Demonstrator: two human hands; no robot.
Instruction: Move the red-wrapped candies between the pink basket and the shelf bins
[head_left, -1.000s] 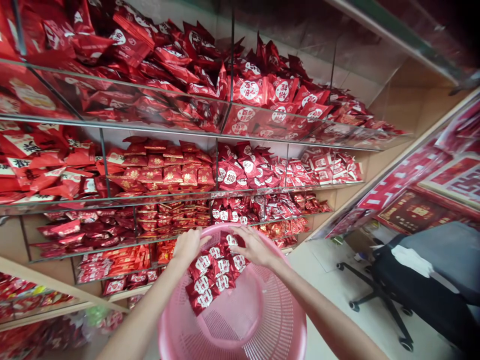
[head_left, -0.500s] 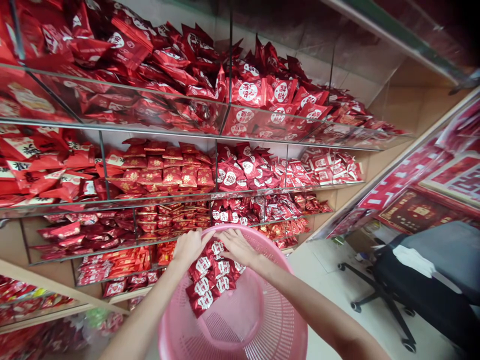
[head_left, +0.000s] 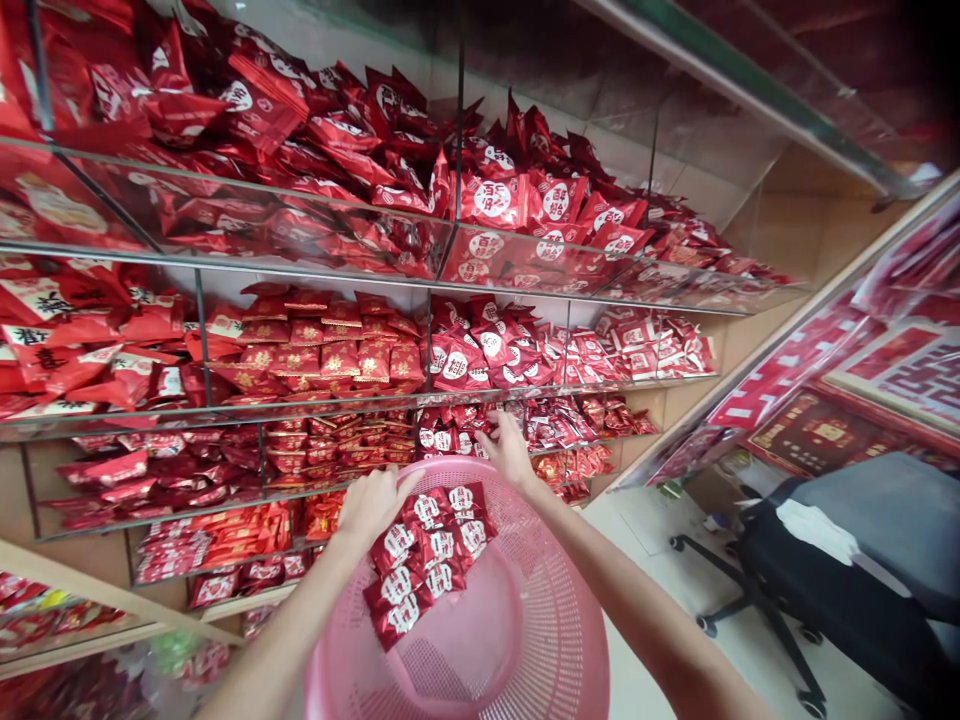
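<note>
The red foil sachets [head_left: 427,560] heaped in the pink plastic basket [head_left: 559,530] look light, soft and slippery, best pinched by an edge; the left hand [head_left: 373,505] has its grip loosely spread at the rim, while the right hand [head_left: 508,450] touches packets on the glass shelf [head_left: 450,432], pinching or not I cannot tell.

plastic basket [head_left: 559,610]: pink, perforated lattice; foil sachets [head_left: 427,560]: glossy red, white round emblems

百年好合 on shelved red packets [head_left: 491,198]
</note>
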